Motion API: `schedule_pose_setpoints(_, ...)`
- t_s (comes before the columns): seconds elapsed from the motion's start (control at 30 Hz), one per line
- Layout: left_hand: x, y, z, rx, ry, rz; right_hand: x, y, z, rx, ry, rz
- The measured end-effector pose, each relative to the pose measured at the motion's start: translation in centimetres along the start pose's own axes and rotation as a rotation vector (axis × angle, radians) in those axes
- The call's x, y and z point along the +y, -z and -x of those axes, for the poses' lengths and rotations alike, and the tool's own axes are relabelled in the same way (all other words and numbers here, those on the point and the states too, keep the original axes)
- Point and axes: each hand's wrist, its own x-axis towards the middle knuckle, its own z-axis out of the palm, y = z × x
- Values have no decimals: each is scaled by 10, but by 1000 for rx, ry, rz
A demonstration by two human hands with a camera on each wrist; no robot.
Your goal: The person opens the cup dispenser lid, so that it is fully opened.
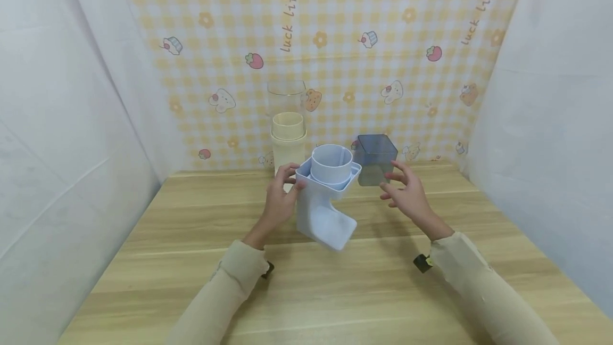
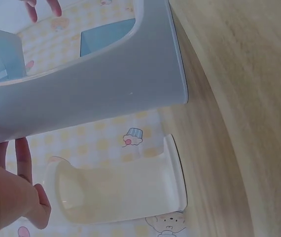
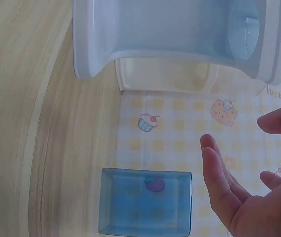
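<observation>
A light blue stand with a round collar at its top and a flat, jutting foot is upright over the table. My left hand grips its upper left side, the thumb at the near side and the other fingers reaching behind. In the left wrist view, those fingers partly vanish behind the stand's grey-looking wall. Apart from the stand, my right hand hovers with its fingers spread, holding nothing. Near its fingertips sits a see-through blue box, also in the right wrist view.
Behind the stand, close to the curtain, stands a cream container with a clear tube around its top. A checked curtain closes off the back of the wooden table. White cloth hangs at both sides.
</observation>
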Motion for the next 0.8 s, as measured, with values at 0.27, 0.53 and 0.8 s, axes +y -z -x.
schedule_pose_setpoints(0.27, -3, -2, -2, -19, 28, 69, -1, 1, 4, -6, 10, -31)
schedule_pose_setpoints(0.53, -7, -5, 1, 42, -24, 49, 3, 1, 6, 5, 15, -33)
schedule_pose_setpoints(0.8, -44, -16, -1, 161, -65, 4, 1, 3, 6, 12, -5, -47)
